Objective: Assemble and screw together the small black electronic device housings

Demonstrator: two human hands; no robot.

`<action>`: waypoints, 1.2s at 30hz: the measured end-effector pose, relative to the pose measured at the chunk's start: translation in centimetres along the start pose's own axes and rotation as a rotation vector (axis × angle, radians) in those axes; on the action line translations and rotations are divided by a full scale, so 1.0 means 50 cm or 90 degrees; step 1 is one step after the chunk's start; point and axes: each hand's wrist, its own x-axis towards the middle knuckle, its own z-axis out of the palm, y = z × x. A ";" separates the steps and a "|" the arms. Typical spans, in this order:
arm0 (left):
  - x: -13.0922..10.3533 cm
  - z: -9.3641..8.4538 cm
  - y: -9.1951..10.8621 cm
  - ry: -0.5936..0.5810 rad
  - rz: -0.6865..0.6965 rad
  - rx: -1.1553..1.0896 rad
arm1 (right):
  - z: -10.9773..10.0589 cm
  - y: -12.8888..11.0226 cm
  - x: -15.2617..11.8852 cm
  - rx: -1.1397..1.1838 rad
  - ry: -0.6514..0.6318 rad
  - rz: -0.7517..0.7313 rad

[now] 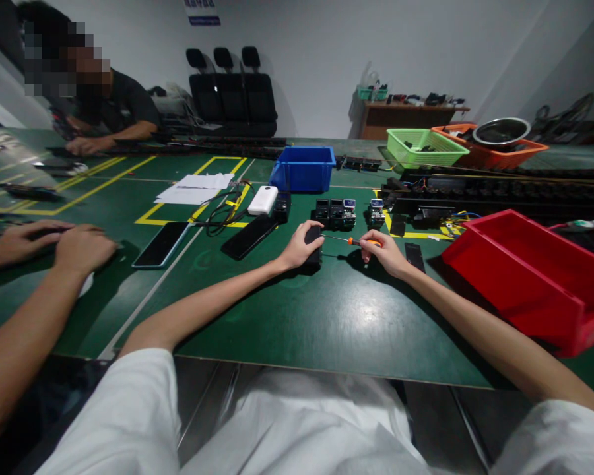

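My left hand [299, 247] is wrapped round a black box-like part [313, 259] on the green table. An orange-handled screwdriver [371, 243] is gripped in my right hand [387, 253], its thin shaft pointing left at the part's upper right side. Whether the tip touches the part is too small to tell. Just beyond my hands stand several small black modules [329, 212], with another module [377, 212] apart to the right. A flat black piece [414, 257] lies right of my right hand.
A red bin [519, 284] stands at the right, a blue bin [304, 169] behind the modules. Phones [162, 245], a white power bank [263, 200], cables and papers [191, 190] lie left. Another person's hands [79, 247] rest at the far left; someone sits across the table.
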 end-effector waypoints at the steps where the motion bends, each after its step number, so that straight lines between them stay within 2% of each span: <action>1: 0.000 0.000 0.000 0.001 0.000 0.000 | 0.000 0.000 0.000 0.000 0.000 0.000; 24: -0.001 -0.002 0.008 -0.008 0.002 0.031 | -0.001 0.000 -0.002 0.007 0.001 0.001; 36: -0.006 -0.004 0.016 -0.014 0.013 0.053 | -0.004 -0.002 -0.001 -0.007 0.019 0.044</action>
